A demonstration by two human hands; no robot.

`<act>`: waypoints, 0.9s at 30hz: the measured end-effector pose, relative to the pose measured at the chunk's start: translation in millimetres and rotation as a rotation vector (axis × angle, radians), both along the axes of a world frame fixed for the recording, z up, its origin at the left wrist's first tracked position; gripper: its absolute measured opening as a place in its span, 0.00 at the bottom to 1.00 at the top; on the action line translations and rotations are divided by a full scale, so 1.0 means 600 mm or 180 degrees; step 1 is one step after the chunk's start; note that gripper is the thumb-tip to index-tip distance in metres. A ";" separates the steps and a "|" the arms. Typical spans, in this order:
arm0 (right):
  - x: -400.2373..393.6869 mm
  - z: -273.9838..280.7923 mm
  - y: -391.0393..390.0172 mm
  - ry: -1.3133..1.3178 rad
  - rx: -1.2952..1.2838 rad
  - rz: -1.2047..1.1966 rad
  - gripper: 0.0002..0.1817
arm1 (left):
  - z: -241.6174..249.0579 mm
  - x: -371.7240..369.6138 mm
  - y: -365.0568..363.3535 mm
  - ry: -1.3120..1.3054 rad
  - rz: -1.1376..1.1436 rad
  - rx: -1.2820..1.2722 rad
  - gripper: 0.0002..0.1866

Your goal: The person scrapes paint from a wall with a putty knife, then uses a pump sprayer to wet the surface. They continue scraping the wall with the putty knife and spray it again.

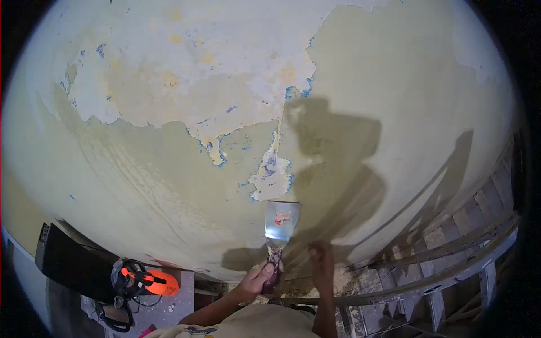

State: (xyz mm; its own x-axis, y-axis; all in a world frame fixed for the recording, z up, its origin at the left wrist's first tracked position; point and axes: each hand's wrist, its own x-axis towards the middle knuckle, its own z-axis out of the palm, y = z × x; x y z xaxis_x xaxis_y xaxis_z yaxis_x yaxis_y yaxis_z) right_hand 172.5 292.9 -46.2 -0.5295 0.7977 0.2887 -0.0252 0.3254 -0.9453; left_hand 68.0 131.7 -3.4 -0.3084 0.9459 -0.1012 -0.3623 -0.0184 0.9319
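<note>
My left hand [260, 280] is wrapped round the dark handle of a paint scraper [280, 222], holding it upright. The wide metal blade points up, its edge at the wall [236, 186] just below a bare patch [273, 174] with ragged blue edges. Whether the blade presses on the surface is hard to tell. To the right of the handle, my right hand [321, 256] is raised near the wall with its fingers curled in; nothing shows in it. A larger stripped area [186, 84] with flaking edges spreads across the upper wall.
At lower left, an orange and black tool [160, 281] with a cord sits on a speckled grey surface [183, 304], beside a dark panel [73, 262]. A curved rail [451, 281] and wooden slats lie at lower right. Shadows of a person fall on the wall.
</note>
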 end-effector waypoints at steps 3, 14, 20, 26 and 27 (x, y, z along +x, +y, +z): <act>0.044 -0.054 -0.052 -0.0083 -0.1249 0.1628 0.18 | 0.004 0.001 0.013 0.1760 0.0316 -0.0019 0.26; 0.013 0.070 -0.119 0.1227 -0.1480 0.1980 0.19 | 0.169 -0.055 0.089 0.1039 0.0374 0.0454 0.23; -0.002 0.165 -0.104 0.1216 -0.1527 0.1464 0.23 | 0.243 -0.044 0.125 0.1994 0.0891 0.0396 0.24; -0.011 0.176 -0.104 0.1720 -0.1904 0.2133 0.26 | 0.260 -0.049 0.142 0.1372 0.0925 0.0753 0.25; -0.010 0.182 -0.111 0.1989 -0.2327 0.2176 0.26 | 0.270 -0.045 0.142 0.1311 0.0841 0.0704 0.25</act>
State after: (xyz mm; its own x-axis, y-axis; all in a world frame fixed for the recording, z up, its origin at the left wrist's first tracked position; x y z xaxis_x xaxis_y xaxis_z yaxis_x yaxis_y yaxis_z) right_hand 166.3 226.4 63.1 -0.8397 0.4864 0.2414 -0.5086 -0.5489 -0.6633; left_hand 41.3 216.7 158.4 -0.5110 0.8156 0.2714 0.0761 -0.2716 0.9594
